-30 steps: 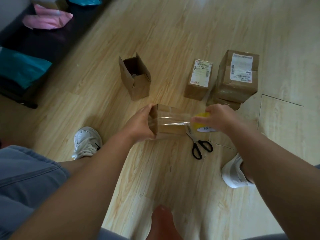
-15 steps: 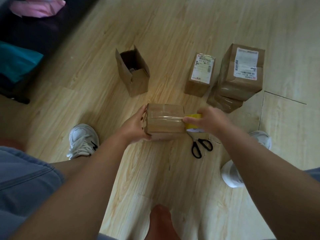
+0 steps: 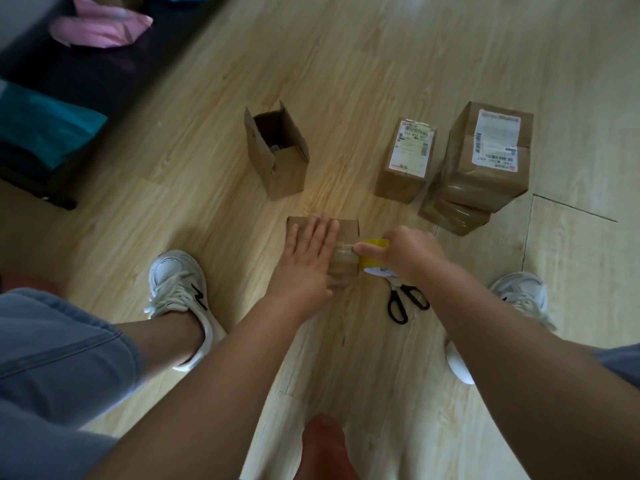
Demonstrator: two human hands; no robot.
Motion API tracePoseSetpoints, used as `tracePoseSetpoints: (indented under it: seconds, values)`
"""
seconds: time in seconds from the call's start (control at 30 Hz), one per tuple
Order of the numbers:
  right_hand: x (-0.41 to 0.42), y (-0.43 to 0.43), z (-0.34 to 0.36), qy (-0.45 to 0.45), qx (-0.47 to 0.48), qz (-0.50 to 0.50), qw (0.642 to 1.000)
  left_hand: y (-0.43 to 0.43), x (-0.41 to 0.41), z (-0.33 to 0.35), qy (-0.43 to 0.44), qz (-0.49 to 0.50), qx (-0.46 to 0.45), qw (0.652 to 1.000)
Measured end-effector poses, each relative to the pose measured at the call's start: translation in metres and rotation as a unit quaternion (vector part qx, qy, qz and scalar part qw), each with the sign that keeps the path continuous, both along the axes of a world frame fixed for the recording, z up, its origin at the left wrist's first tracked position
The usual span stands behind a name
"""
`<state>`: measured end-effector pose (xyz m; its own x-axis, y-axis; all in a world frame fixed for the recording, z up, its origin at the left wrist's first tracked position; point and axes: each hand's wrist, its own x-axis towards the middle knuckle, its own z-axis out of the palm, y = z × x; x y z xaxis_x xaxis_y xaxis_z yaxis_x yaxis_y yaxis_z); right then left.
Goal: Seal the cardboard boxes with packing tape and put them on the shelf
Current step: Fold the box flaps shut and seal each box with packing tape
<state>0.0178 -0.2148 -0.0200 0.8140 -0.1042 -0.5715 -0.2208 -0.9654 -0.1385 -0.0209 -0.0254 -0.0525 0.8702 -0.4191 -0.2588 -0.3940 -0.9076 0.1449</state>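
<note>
Tape roll: yellow. Scissors: black handles. Cardboard boxes: plain brown. Floor: pale wood grain. Sneakers: white. Mailer bag: pink.

Soft, dim daylight, with no hard shadows. The wooden floor is palest toward its far right and falls to near black along the left edge, where a pink bag is smeared by motion blur. A warm yellowish patch glows on the planks just beside the open box. Clear tape on the stacked boxes catches a dull sheen. The right hand and the yellow tape roll it grips look slightly soft. Both forearms are dark and stretched by the wide angle at the bottom edge.
</note>
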Motion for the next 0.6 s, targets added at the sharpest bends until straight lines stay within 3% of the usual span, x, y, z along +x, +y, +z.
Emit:
tracePoseSetpoints:
  seconds: [0.4, 0.6]
  values:
    - [0.001, 0.008, 0.003, 0.054, 0.023, -0.053, 0.997, -0.013, 0.004, 0.003, 0.006, 0.037, 0.037, 0.999]
    - [-0.008, 0.008, 0.005, 0.067, 0.040, -0.040, 0.996, -0.038, 0.017, 0.018, 0.059, 0.037, 0.053, 0.996]
